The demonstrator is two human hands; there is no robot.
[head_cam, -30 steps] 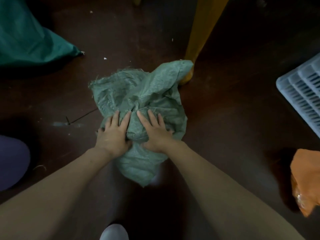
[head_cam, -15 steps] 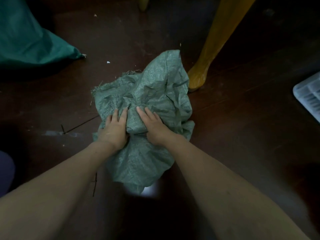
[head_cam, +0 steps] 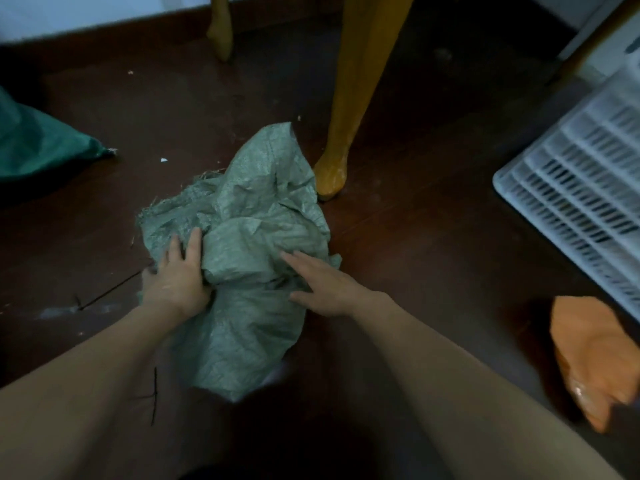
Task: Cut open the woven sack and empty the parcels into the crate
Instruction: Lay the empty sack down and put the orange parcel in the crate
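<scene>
A crumpled grey-green woven sack (head_cam: 242, 237) lies flat and limp on the dark floor in front of me, its frayed edge at the left. My left hand (head_cam: 176, 278) presses on the sack's left side with fingers extended over the fabric. My right hand (head_cam: 323, 284) hovers over or lightly touches the sack's right edge, fingers straight and spread. The white slatted plastic crate (head_cam: 571, 188) stands at the right. No parcels are visible in the sack.
A yellow-orange furniture leg (head_cam: 337, 157) stands just beyond the sack, with another leg (head_cam: 220, 32) further back. A dark green sack (head_cam: 34, 147) lies at the left. An orange bag (head_cam: 595, 355) sits at the lower right, below the crate.
My right hand has lifted off the middle of the sack and moved right, fingers spread. My left hand stays pressed on the left side. The view tilted up, showing more of the crate.
</scene>
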